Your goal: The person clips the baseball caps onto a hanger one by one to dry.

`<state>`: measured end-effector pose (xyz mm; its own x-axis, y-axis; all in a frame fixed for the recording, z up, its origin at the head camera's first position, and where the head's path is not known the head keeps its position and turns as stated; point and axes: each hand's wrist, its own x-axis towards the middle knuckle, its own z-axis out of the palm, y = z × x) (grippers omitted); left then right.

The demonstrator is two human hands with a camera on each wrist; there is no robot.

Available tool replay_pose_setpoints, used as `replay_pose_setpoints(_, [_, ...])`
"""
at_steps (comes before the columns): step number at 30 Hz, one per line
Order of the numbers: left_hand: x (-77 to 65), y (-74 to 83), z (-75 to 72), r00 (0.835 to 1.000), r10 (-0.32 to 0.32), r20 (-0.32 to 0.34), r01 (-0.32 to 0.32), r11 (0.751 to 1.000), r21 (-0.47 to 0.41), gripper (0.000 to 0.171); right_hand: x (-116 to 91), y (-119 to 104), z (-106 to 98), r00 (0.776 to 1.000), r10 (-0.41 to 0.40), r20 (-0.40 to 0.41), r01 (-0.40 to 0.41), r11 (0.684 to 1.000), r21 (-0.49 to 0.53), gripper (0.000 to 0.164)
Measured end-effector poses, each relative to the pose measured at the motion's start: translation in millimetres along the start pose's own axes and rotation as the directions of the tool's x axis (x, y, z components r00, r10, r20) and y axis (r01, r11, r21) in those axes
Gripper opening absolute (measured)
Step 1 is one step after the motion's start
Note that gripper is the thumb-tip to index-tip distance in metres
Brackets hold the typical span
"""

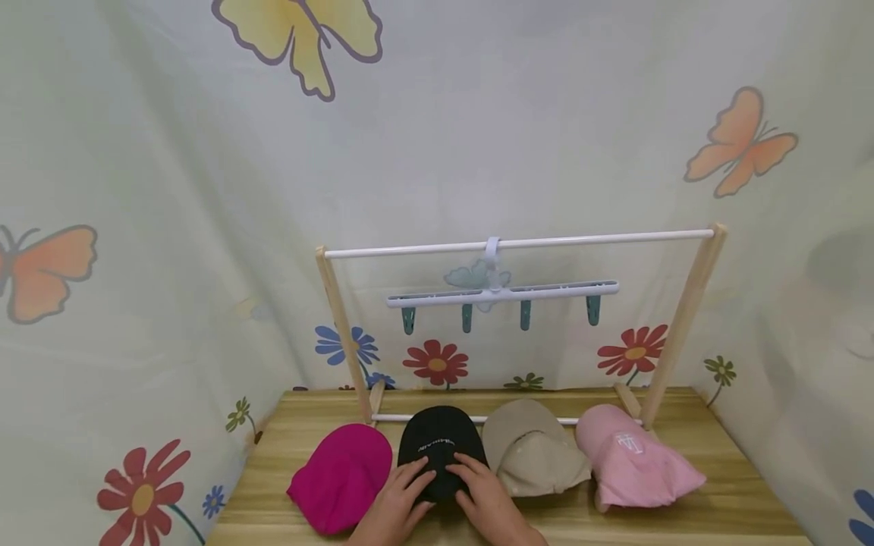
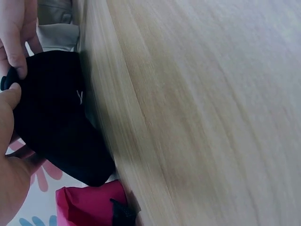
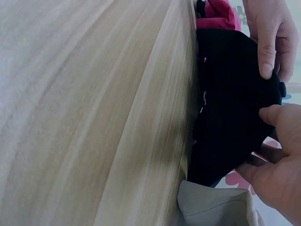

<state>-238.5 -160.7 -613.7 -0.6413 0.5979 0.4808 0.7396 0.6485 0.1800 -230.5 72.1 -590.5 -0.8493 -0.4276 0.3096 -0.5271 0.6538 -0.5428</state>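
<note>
A black baseball cap (image 1: 442,447) with small pale lettering lies on the wooden table, its brim toward the rack. On its left side my left hand (image 1: 397,502) grips the crown, with the thumb at the near side and the fingers over the top. My right hand (image 1: 490,500) holds the same crown from the right. In the left wrist view the black cap (image 2: 56,108) is between thumb and fingers; the right wrist view shows the other thumb pressing the cap (image 3: 230,103). What lies under the crown is hidden.
A magenta cap (image 1: 344,478) lies left of the black one; a beige cap (image 1: 536,455) and a pink cap (image 1: 638,459) lie to the right. Behind them stands a wood-and-white rack (image 1: 676,326) bearing a white hanger (image 1: 501,293) with several green clips. Printed cloth surrounds the wooden table (image 1: 273,470).
</note>
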Motion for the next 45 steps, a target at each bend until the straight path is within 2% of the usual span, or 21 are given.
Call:
replay_pose_setpoints(7, [2.9,4.5,-4.5,1.000,-0.002,-0.016,0.003,0.999,0.035,0.048,-1,-3,-3,0.999,-0.025,-0.031,0.025,1.000,0.008,0.032])
replay_pose_setpoints(16, [6.8,9.5,-9.2,0.999,-0.044,0.003,0.044,0.999,-0.012,0.049,1,-7,-9,0.999,-0.008,-0.054,0.010,0.999,0.038,0.031])
replay_pose_setpoints(22, [7.6,10.7,-8.6,0.999,-0.032,-0.018,0.032,0.999,-0.035,0.057,2,-4,-10,0.999,0.015,-0.041,-0.012,0.998,0.058,0.032])
replay_pose_setpoints(29, [8.7,12.7,-8.6,0.998,-0.021,-0.055,0.022,1.000,0.007,0.061,4,-6,-16,0.999,0.041,-0.004,-0.040,0.992,0.123,0.031])
replay_pose_setpoints(35, [13.6,14.3,-12.1,0.997,-0.037,-0.071,0.039,0.999,0.029,0.061,6,-11,-22,0.998,0.055,-0.015,-0.052,0.988,0.144,0.030])
replay_pose_setpoints(45, [19.6,17.3,-17.9,0.993,-0.054,-0.105,0.056,0.998,0.011,0.060,8,-15,-27,0.997,0.068,-0.036,-0.061,0.984,0.169,0.028])
